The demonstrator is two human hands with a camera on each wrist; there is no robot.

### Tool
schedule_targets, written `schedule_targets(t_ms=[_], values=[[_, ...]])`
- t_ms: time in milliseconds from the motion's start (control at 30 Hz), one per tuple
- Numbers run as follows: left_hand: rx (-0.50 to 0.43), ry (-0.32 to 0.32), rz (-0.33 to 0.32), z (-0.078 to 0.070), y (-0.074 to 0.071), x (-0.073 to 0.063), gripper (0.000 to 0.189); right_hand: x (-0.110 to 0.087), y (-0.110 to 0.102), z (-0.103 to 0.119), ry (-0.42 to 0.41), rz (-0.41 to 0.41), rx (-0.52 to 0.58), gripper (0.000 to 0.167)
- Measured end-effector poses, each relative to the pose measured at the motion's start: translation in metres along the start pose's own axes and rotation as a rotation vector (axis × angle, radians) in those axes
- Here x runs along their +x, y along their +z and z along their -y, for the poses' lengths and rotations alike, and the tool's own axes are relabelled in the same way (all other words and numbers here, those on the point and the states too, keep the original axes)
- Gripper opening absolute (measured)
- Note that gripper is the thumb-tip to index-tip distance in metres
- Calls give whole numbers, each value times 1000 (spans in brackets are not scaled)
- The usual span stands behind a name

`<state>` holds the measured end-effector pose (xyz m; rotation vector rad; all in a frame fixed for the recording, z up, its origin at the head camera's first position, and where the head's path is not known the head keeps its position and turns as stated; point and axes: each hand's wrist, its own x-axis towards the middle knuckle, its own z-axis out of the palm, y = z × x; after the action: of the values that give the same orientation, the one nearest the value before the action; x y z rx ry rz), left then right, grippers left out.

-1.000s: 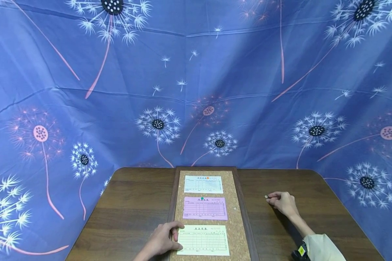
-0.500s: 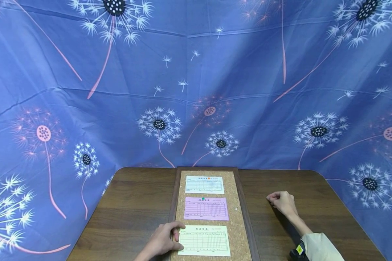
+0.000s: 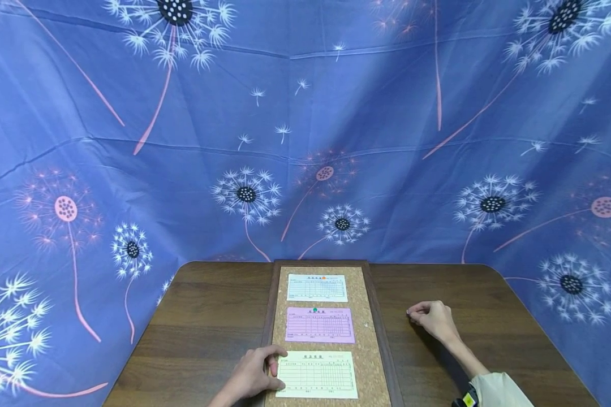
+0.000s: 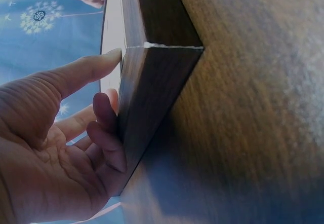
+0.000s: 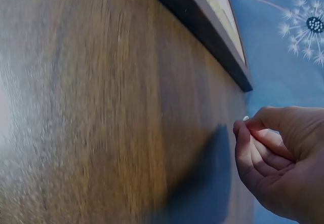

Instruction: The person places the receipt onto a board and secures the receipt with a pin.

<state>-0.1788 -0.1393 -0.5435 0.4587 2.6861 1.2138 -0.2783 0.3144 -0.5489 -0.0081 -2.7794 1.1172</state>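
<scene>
Flat on the framed corkboard [image 3: 371,356] lies a pale yellow printed slip [image 3: 318,374]. My left hand [image 3: 252,370] presses that slip's left edge, index fingertip at the upper corner and thumb at the lower one. In the left wrist view the other fingers bend beside the board's dark wooden frame [image 4: 157,89]. Right of the board, my right hand [image 3: 438,321] pinches a small white thumbtack [image 5: 245,118] between thumb and index finger, above the tabletop. Most of the thumbtack is hidden by the fingertips.
A purple slip [image 3: 319,329] with a green thumbtack [image 3: 315,310] and a white slip [image 3: 318,289] with an orange thumbtack [image 3: 323,277] lie farther up the board. The brown wooden table [image 3: 198,322] meets a blue dandelion-print cloth [image 3: 305,113] behind.
My right hand has moved slightly left toward the board with the thumbtack, turning a little. The left hand keeps its place on the yellow slip.
</scene>
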Motion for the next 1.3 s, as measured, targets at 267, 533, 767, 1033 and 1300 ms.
schedule_targets(t_ms=[267, 533, 767, 1033, 1300], values=[[-4, -27, 3, -1, -1, -1, 52, -8, 2, 20, 9, 50, 53, 5], [5, -25, -4, -1, -2, -1, 52, -24, 17, 54, -66, 147, 202, 6], [31, -9, -16, 0, 0, -1, 52, -40, 33, 80, -197, 281, 257, 5], [7, -11, -8, 0, -1, -1, 52, -54, 57, 98, -398, 374, 292, 2], [13, -6, -15, 0, -1, -2, 52, -69, 79, 105, -554, 408, 268, 5]])
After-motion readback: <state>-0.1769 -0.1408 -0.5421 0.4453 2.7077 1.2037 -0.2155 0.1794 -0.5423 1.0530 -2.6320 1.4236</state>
